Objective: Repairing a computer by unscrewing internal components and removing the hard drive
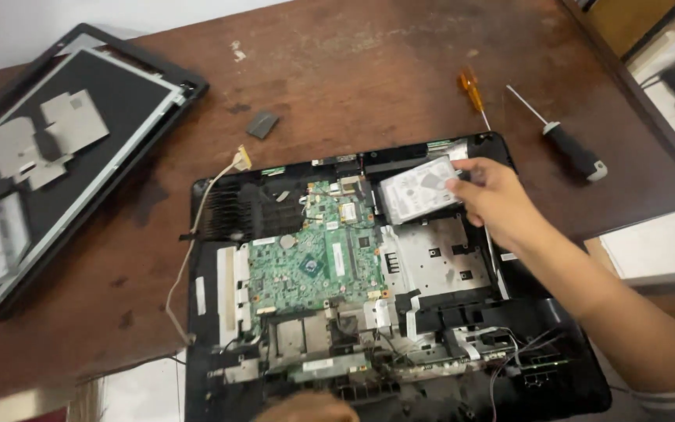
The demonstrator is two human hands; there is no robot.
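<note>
Barely visible at the bottom edge, the left hand (306, 408) rests on the opened black laptop base (220, 375), its grip hidden. Right hand (498, 199) pinches a flat silver hard drive (418, 187), tilted above its bay on the brown wooden surface (353, 70).

so the laptop base (369, 297) sits in front of me; screen panel (48, 164) off left; two screwdrivers (474, 94) behind-right; drive (419, 187) in my right hand (498, 199) over the base's back corner
</note>
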